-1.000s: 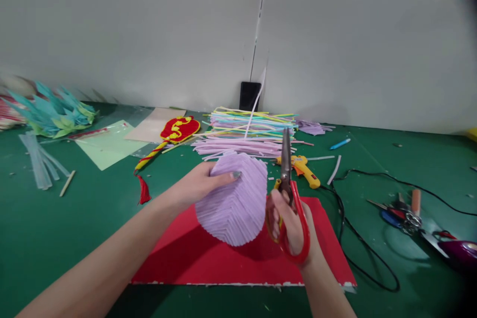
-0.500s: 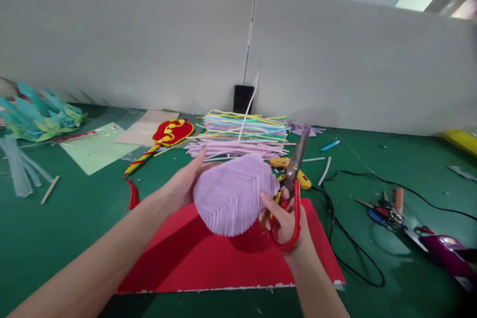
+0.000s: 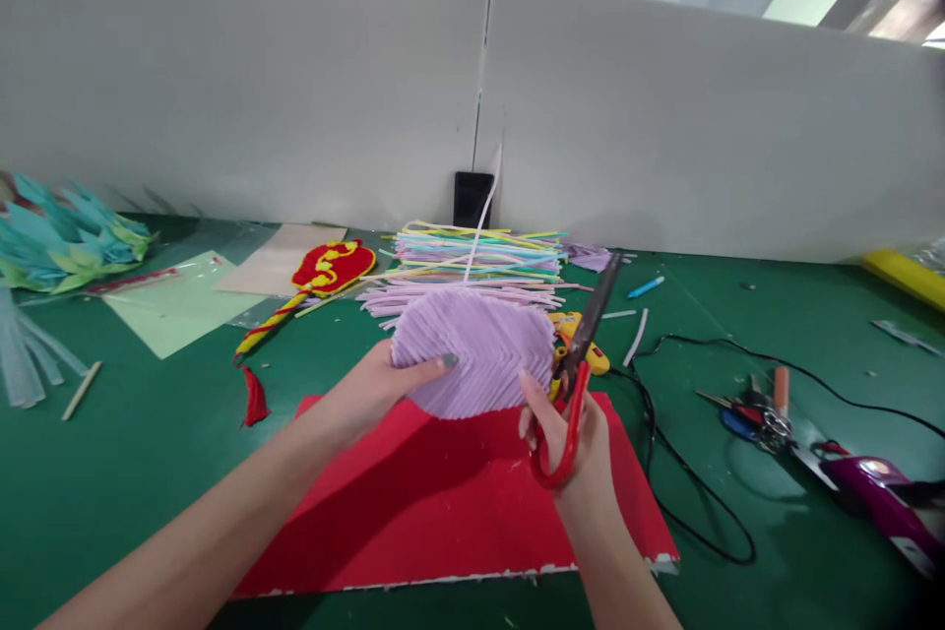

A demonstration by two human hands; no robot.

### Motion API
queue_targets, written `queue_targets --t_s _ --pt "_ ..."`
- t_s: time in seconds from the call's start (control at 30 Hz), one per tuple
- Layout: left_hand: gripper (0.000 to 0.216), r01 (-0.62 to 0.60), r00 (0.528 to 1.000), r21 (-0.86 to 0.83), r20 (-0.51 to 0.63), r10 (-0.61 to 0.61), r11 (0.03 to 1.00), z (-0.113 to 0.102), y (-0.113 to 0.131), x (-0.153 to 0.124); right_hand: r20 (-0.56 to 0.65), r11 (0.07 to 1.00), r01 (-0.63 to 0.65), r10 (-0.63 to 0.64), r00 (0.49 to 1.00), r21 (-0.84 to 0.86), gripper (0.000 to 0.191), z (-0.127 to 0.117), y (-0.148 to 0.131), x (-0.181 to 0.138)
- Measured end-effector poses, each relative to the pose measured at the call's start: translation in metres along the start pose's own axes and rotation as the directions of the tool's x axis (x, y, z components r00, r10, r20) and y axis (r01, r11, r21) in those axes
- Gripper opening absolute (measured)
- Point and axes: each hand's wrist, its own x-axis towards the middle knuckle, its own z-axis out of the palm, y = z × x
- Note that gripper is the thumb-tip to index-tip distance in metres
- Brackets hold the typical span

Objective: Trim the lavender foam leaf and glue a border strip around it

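A lilac rounded panel [image 3: 487, 349], built of slanting rows of fuzzy strips like pipe cleaners, is held above the red board [image 3: 435, 522]. My left hand [image 3: 380, 386] grips its left edge, thumb across the face and the other fingers hidden behind. In my right hand [image 3: 583, 448] are red-handled scissors [image 3: 599, 310], blades pointing up and away, clear of the panel. That hand's thumb also presses on the panel's lower right edge. Behind the scissors lies a yellow glue gun [image 3: 597, 357], partly covered.
Bundled pastel pipe cleaners [image 3: 479, 256] lie behind the panel, with a black phone [image 3: 472, 199] against the grey partition. A red-and-yellow fan [image 3: 334, 266] with a tassel lies left. At right are a black cord [image 3: 701, 487], keys [image 3: 772, 428] and a purple-handled tool [image 3: 875, 497].
The panel has turned and tipped, so its ribbed rows now run across the whole face. My left thumb has come onto the front of it. The scissors stay in my right hand.
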Motion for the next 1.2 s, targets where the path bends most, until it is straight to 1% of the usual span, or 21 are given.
queue_targets --t_s 0.1,0.23,0.33,0.43,0.53,0.67,0.73,0.8,0.87,0.93,1.0,1.03,1.07,1.1,1.17,1.2 --pt "0.031 -0.016 1.0 0.21 0.006 0.015 0.977 -0.007 0.006 0.0 0.005 0.998 0.024 -0.024 1.0 -0.063 0.037 -0.002 -0.001 -0.002" --pt "0.03 -0.025 1.0 0.448 0.016 0.02 0.894 -0.006 0.011 -0.001 0.033 0.997 0.031 -0.029 0.999 -0.068 0.039 -0.004 0.006 -0.001" --pt "0.028 -0.06 0.998 0.519 0.022 0.057 0.853 -0.007 0.018 -0.003 0.036 0.998 0.02 -0.018 0.999 -0.064 0.039 -0.003 0.007 0.0" --pt "0.029 -0.041 0.999 0.53 -0.009 0.054 0.847 -0.014 0.026 -0.005 0.017 0.999 0.005 -0.004 1.0 -0.032 0.034 -0.002 0.004 0.0" --pt "0.034 -0.021 0.993 0.455 -0.09 0.07 0.89 -0.025 0.033 -0.004 0.062 0.999 -0.015 0.013 0.998 0.028 0.035 -0.003 0.003 0.0" --pt "0.047 -0.119 0.972 0.221 -0.173 0.159 0.968 -0.036 0.042 -0.004 0.198 0.994 -0.086 0.072 0.978 0.064 0.036 -0.003 0.007 0.0" --pt "0.05 -0.125 0.972 0.127 -0.186 0.147 0.984 -0.038 0.046 -0.004 0.23 0.993 -0.103 0.086 0.969 0.06 0.037 -0.002 0.01 0.0" --pt "0.049 -0.097 0.981 0.085 -0.16 0.11 0.992 -0.038 0.046 -0.004 0.207 0.993 -0.095 0.078 0.975 0.071 0.038 -0.001 0.013 0.0" --pt "0.046 -0.049 0.993 0.091 -0.1 0.058 0.995 -0.037 0.042 -0.003 0.165 0.992 -0.072 0.054 0.985 0.106 0.041 -0.002 0.014 0.001" --pt "0.04 0.008 1.0 0.125 0.0 -0.008 0.992 -0.034 0.035 -0.003 0.123 0.988 -0.058 0.04 0.992 0.145 0.041 -0.003 0.015 0.001" --pt "0.035 0.056 0.99 0.144 0.117 -0.073 0.988 -0.028 0.026 -0.003 0.089 0.986 -0.07 0.057 0.994 0.151 0.039 -0.005 0.015 0.002" --pt "0.035 0.074 0.983 0.13 0.159 -0.095 0.989 -0.025 0.022 -0.002 0.07 0.985 -0.079 0.069 0.995 0.15 0.04 -0.006 0.015 0.003" --pt "0.036 0.094 0.98 0.077 0.171 -0.106 0.993 -0.022 0.017 -0.002 0.045 0.984 -0.082 0.076 0.996 0.158 0.042 -0.006 0.015 0.004" --pt "0.039 0.105 0.984 -0.011 0.143 -0.102 0.994 -0.019 0.013 -0.002 0.022 0.982 -0.075 0.073 0.997 0.175 0.045 -0.006 0.015 0.005" --pt "0.052 0.111 0.99 -0.191 0.11 -0.091 0.975 -0.011 0.004 -0.001 -0.015 0.973 -0.046 0.051 0.999 0.226 0.047 -0.006 0.015 0.01" --pt "0.059 0.104 0.989 -0.251 0.13 -0.072 0.962 -0.006 -0.001 -0.001 -0.039 0.968 -0.029 0.04 0.998 0.25 0.048 -0.006 0.015 0.012"
